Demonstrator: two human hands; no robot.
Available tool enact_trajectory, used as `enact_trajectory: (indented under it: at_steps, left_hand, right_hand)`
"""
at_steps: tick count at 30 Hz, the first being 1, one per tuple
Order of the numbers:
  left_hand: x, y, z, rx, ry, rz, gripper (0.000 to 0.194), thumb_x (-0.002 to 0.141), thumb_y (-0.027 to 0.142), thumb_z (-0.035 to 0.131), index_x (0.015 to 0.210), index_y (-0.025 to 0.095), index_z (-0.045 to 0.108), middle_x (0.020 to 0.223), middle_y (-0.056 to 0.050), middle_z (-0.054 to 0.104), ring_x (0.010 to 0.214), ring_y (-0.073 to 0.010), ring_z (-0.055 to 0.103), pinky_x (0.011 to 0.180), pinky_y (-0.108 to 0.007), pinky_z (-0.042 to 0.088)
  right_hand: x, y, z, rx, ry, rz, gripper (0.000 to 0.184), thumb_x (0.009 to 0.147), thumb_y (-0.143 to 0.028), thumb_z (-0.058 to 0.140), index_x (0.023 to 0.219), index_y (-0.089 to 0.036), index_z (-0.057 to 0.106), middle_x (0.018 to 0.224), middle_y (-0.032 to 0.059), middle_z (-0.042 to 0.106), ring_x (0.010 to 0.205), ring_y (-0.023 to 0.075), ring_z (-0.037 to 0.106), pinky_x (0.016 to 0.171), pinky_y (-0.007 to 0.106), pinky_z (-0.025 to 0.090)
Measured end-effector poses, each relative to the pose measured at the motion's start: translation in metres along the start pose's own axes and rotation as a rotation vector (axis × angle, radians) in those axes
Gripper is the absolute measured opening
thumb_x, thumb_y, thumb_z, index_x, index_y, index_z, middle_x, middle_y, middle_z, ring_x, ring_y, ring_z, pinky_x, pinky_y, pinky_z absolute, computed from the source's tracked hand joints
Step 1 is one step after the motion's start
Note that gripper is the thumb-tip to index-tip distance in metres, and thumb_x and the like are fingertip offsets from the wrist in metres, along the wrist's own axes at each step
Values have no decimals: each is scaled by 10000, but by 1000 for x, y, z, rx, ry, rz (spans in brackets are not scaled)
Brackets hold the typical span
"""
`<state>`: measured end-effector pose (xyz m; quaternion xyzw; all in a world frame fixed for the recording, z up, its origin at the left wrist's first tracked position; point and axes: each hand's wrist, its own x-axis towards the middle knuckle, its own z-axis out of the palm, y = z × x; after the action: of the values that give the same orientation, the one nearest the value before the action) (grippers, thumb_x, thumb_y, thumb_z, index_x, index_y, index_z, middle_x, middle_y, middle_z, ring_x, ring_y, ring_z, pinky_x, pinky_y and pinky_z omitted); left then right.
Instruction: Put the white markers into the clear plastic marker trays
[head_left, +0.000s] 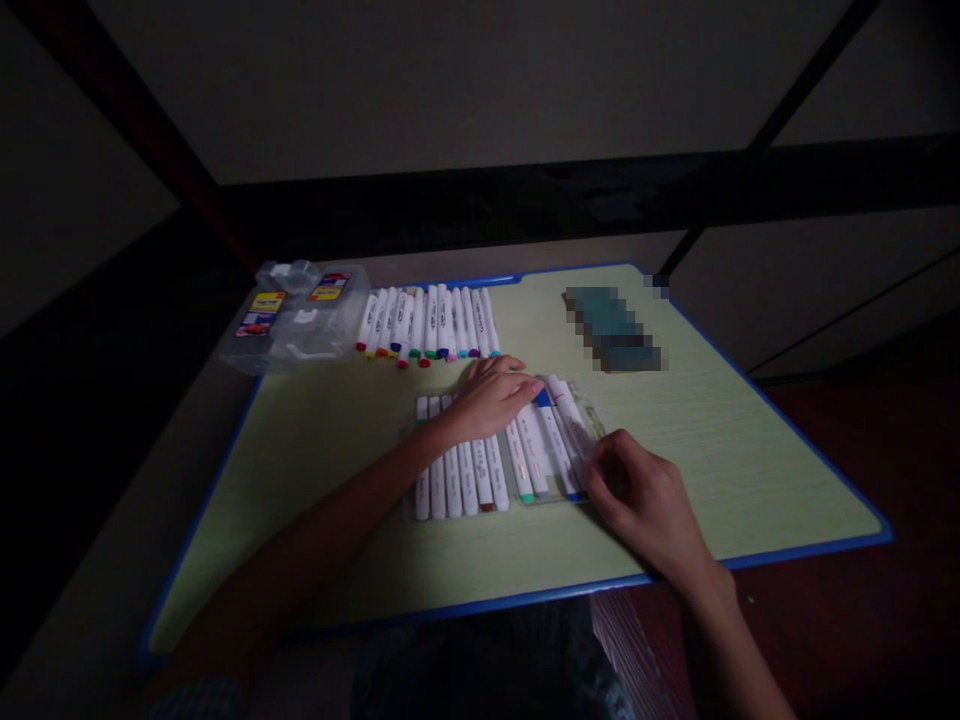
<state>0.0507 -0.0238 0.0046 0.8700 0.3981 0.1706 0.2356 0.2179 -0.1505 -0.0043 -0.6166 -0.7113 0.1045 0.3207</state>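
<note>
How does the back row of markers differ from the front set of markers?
The back row lies near the table's far edge; the front set lies closer, partly beneath the left hand, beside the right hand. The back row shows coloured near ends; the front set mixes white and coloured ones. Both contain white-bodied markers, side by side.

Blue-edged table (pixel 735 450), 1 blurred teal object (pixel 611 325) on it, reddish floor (pixel 862 420)
</note>
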Motion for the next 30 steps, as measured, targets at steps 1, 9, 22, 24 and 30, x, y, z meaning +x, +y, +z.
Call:
enact_trajectory:
  at_steps: [1, 9, 22, 24, 30]
  left_hand:
    - [0, 0, -1, -12, -9, -10, 301, 895, 332, 382, 899, 193, 648, 1128, -63, 544, 1118, -210, 444, 991, -408, 290]
    - [2, -7, 2, -141, 43, 9, 267, 879, 336, 416, 906, 189, 637, 1106, -71, 576, 1098, -205, 476, 995, -411, 305]
    - [4, -11, 7, -418, 242, 151, 108, 813, 160, 525, 786, 121, 622, 939, -97, 602, 932, -157, 562, 877, -325, 440]
    - [4, -12, 6, -431, 257, 146, 109, 811, 149, 524, 770, 117, 619, 921, -96, 610, 920, -155, 567, 873, -323, 439]
    - [3, -10, 6, -521, 255, 68, 115, 806, 124, 504, 772, 134, 614, 857, -57, 661, 849, -136, 601, 812, -293, 464]
  right_hand:
    - [0, 0, 0, -8, -10, -2, 84, 765, -251, 470, 711, -201, 429, 529, -28, 492, 455, 109, 473, 442, 219, 346]
    - [-1, 1, 1, -18, -33, -16, 90, 778, -267, 459, 727, -198, 431, 525, -26, 496, 460, 113, 475, 453, 223, 347]
    - [-4, 1, -2, 34, 29, -202, 143, 809, -208, 475, 789, -144, 601, 674, 29, 488, 627, 140, 500, 565, 271, 406]
    - [-6, 2, -3, 19, 81, -253, 163, 812, -200, 488, 796, -139, 638, 687, 34, 468, 646, 142, 488, 576, 277, 400]
    - [-6, 2, -2, -26, 21, -308, 165, 809, -182, 510, 797, -134, 667, 694, 42, 494, 657, 147, 478, 593, 294, 377]
